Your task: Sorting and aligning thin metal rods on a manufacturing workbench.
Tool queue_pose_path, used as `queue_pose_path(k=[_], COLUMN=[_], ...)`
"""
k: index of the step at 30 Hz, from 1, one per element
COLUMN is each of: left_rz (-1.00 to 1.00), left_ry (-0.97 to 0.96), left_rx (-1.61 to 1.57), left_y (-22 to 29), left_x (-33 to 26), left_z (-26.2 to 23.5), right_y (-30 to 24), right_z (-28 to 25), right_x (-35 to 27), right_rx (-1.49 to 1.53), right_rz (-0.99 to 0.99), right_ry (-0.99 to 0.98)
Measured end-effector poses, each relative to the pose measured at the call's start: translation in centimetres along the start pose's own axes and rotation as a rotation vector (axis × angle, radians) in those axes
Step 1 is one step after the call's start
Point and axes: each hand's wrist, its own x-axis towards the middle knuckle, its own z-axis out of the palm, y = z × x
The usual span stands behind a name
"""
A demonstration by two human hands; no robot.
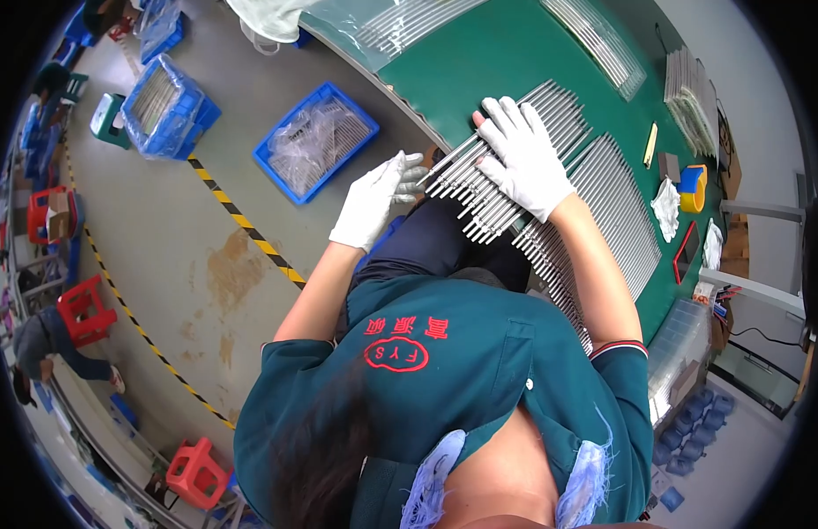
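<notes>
White gloves cover both my hands. My right hand (525, 160) lies flat with its fingers spread across a row of thin metal rods (557, 108), and a bare fingertip pokes out of its glove. The rods' stepped ends stick out past the table edge toward my lap. Close to the outermost rod end, my left hand (373, 201) is held in the air, fingers loosely bent and apart, with nothing visible in it. A second, larger group of similar rods (616, 207) is spread beside the first, partly covered by my right forearm.
The green table (466, 53) also bears bagged rods (594, 44), a yellow-handled cutter (650, 145), a blue-and-yellow tape roll (692, 189) and a crumpled white glove (665, 210). On the floor to the left are a blue crate (316, 141) of wrapped rods and striped tape (241, 220).
</notes>
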Motion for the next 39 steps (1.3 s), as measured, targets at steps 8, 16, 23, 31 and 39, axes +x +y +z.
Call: queue_pose_path(k=[8,16,23,31,39], left_rz=[0.035,-0.021,-0.034,0.491,1.208], left_ry=[0.004,0.103,0.075,0.193,-0.359], left_rx=[-0.020,-0.116,-0.099,0.351,1.371], left_y=[-0.4,-0.8,-0.7,-0.4,2.4], left_x=[0.9,0.9,0.8,0.6,0.0], left_z=[0.1,-0.3,-0.6,-1.0,2.8], right_y=[-0.3,-0.6,-0.3,-0.2,-0.5], right_z=[0.6,1.6,1.8,0.5,-2.3], right_x=[3.6,7.5,6.3,1.6,-5.4], right_rx=[-0.002,-0.008,-0.013,0.023,0.163], right_rz=[0.004,-0.007,-0.019,0.000,0.032], right_ry=[0.029,0.079,0.098,-0.040,-0.127])
